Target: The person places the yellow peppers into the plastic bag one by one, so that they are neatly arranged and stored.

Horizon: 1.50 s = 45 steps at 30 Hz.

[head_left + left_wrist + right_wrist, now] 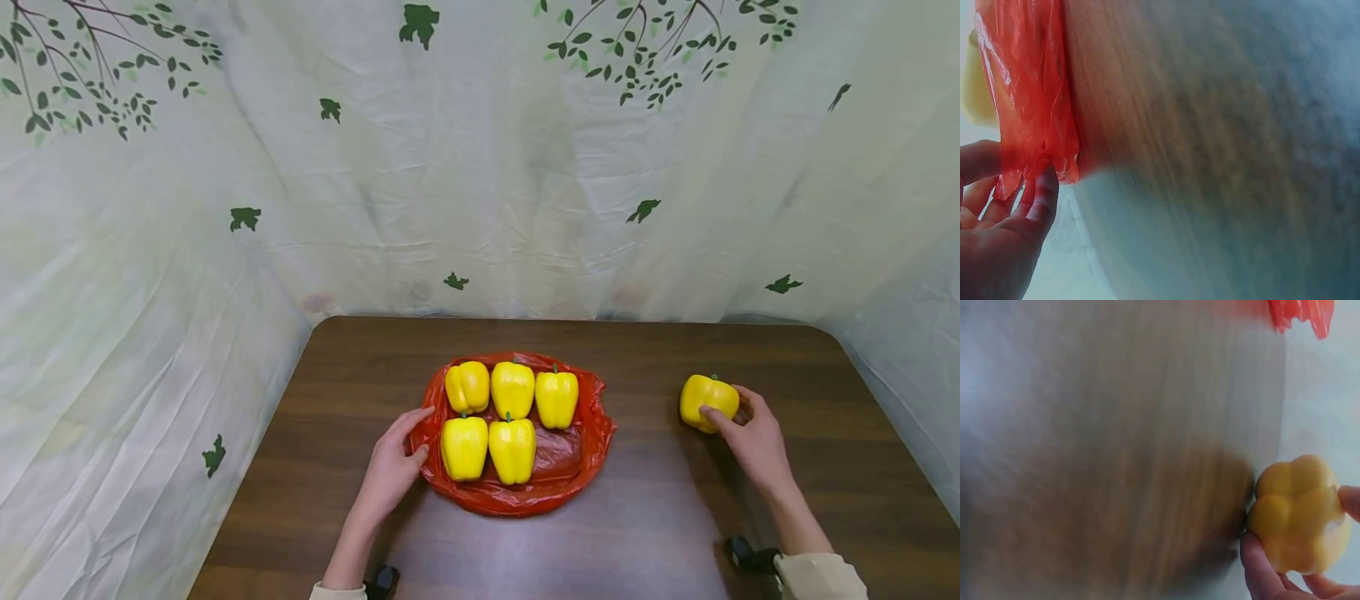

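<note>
A red plastic bag (558, 450) lies spread open on the table, its edge bunched into a raised rim. Inside it are several yellow bell peppers (512, 450), three in the back row and two in front; the bag's front right part holds none. My left hand (393, 458) grips the left rim of the bag, and in the left wrist view the red film (1035, 94) runs between its thumb and fingers. Well to the right of the bag, my right hand (756, 433) holds another yellow bell pepper (705, 400), thumb on its near side and fingers behind.
The brown wooden table (360, 358) extends on all sides of the bag. Behind and beside it hangs a pale cloth (510, 183) printed with leaves and branches. Dark straps with small devices (750, 557) sit on both wrists.
</note>
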{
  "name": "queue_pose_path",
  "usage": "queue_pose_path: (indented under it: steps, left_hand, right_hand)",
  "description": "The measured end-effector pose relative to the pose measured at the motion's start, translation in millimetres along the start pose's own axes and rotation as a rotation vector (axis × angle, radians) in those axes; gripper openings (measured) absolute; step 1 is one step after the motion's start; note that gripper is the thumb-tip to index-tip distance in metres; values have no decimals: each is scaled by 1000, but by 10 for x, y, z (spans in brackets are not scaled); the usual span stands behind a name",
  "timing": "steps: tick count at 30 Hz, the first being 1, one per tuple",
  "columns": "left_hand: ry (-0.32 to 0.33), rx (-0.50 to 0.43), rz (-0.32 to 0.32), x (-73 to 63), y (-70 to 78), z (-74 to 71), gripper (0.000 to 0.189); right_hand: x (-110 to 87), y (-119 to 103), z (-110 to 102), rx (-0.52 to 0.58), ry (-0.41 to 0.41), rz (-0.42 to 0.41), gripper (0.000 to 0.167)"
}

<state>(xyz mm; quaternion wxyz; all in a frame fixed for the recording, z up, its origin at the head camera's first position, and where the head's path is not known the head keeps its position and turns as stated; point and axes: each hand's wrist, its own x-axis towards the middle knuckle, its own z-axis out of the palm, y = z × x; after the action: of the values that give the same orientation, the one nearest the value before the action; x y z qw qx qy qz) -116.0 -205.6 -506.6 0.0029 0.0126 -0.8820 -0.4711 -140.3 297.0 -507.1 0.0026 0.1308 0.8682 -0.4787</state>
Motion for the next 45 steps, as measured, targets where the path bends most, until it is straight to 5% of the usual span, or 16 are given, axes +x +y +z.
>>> queue_pose_path:
  steps: [24, 34, 45]
  left_hand:
    - [-3, -4, -8, -3, -15, 4, 54]
    - [-17, -11, -25, 5, -12, -4, 54]
    - [-19, -2, -40, 14, 6, -6, 53]
  right_hand:
    - [-295, -23, 116, 47, 26, 93, 86]
    - [-401, -101, 188, 159, 21, 122, 84]
    - [-493, -229, 252, 204, 16, 66, 79]
